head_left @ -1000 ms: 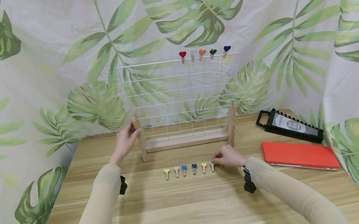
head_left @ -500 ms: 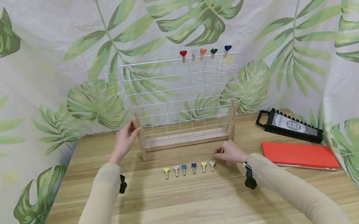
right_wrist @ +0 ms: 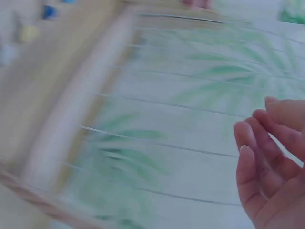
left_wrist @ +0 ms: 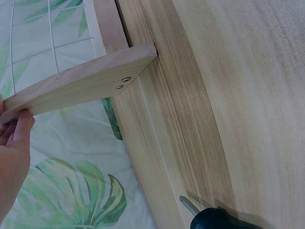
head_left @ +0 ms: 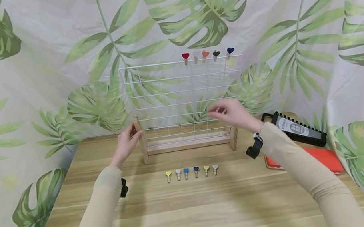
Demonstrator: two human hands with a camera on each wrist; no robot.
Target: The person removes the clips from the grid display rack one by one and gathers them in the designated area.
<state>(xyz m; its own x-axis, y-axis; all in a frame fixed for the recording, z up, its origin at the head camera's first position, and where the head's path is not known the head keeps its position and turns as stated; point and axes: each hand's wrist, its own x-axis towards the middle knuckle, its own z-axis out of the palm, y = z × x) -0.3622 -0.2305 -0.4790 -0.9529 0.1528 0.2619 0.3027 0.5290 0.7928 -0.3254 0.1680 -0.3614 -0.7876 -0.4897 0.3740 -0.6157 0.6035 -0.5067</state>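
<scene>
My left hand (head_left: 128,142) grips the wooden side post (head_left: 141,141) of a stand, thumb on the near side; the left wrist view shows fingers curled at the post's end. The stand carries a white wire grid (head_left: 178,92). Several small heart clothespins, including a red one (head_left: 185,57) and a dark blue one (head_left: 230,52), are clipped along its top right. In front of the grid, my right hand (head_left: 234,112) is raised with fingers loosely bent, and the right wrist view shows nothing between them. Below lies a row of heart clothespins, from a yellow one (head_left: 168,176) to a white one (head_left: 215,169).
At the right of the wooden table (head_left: 171,217) lie a red flat case (head_left: 325,161) and a black-and-grey ridged object with a handle (head_left: 298,127). My right forearm overlaps both in the head view. A leaf-print curtain (head_left: 78,22) hangs behind and at both sides.
My right hand has left the white clothespin at the row's right end and risen up and forward to the grid. The row stays in place. My left hand keeps its grip on the post.
</scene>
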